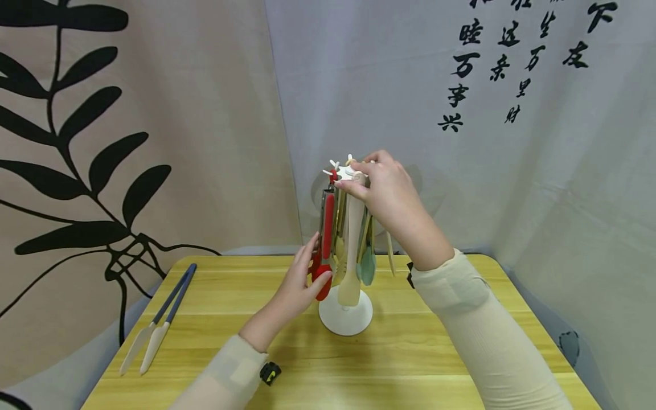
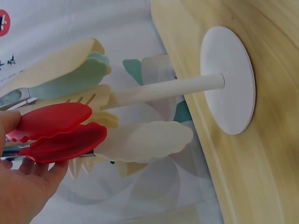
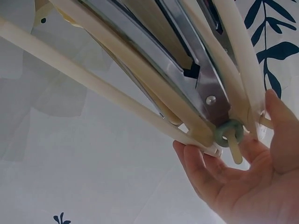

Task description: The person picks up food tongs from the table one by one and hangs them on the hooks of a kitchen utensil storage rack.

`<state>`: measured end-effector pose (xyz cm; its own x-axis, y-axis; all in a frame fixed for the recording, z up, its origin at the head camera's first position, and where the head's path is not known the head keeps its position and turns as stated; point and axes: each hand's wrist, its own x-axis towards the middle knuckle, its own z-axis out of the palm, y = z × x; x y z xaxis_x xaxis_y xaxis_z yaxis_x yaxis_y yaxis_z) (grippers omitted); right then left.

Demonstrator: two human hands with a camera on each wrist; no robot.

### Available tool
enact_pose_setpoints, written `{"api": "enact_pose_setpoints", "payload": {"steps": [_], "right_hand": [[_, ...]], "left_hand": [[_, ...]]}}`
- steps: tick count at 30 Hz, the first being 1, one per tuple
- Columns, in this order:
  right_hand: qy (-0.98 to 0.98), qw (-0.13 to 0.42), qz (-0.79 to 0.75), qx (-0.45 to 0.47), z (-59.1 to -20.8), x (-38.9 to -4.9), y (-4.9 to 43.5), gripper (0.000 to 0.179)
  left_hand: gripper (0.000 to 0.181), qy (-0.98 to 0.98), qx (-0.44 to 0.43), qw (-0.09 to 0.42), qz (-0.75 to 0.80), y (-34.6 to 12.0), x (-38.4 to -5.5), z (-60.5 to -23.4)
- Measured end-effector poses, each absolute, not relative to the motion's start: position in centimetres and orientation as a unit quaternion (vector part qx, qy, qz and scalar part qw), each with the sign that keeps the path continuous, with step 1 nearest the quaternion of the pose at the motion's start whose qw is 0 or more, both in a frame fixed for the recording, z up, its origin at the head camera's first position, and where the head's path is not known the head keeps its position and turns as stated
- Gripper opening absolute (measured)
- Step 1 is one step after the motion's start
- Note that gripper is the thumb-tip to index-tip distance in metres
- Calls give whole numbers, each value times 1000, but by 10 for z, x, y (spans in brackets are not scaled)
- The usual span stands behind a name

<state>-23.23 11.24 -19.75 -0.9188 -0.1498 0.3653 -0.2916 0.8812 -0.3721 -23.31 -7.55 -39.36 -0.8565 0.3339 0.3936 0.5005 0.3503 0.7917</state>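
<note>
A white utensil rack stands on the table with its round base [image 1: 345, 319], its hooks hung with cream, green and yellowish kitchen tools. Red tongs [image 1: 328, 228] hang at its left side. My left hand [image 1: 297, 279] grips their lower part, thumb on one side and fingers on the other; the left wrist view shows the two red scalloped heads [image 2: 56, 122] between them. At the top of the rack, my right hand [image 1: 384, 182] holds the hooked crown [image 1: 344, 172] with thumb and fingers. From the right wrist view, green-ringed metal tongs [image 3: 212, 100] hang near that hand.
Blue-handled tongs with pale heads [image 1: 161, 319] lie at the table's left side. Behind the wooden table [image 1: 410, 353] hangs a cloth [image 1: 215, 114] with a black plant print and writing.
</note>
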Motion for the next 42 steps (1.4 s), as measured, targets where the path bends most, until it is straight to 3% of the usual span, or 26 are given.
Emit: {"api": "enact_pose_setpoints", "payload": {"steps": [26,42], "right_hand": [[-952,165,202,158,-199,-239,122,60],[-927,43,256,272,-190,-253,151,59]], "left_hand": [[77,-813,-253,84,-518,-75,-231,-397],[76,-822,-237,79,-512,-76,-230,-396]]}}
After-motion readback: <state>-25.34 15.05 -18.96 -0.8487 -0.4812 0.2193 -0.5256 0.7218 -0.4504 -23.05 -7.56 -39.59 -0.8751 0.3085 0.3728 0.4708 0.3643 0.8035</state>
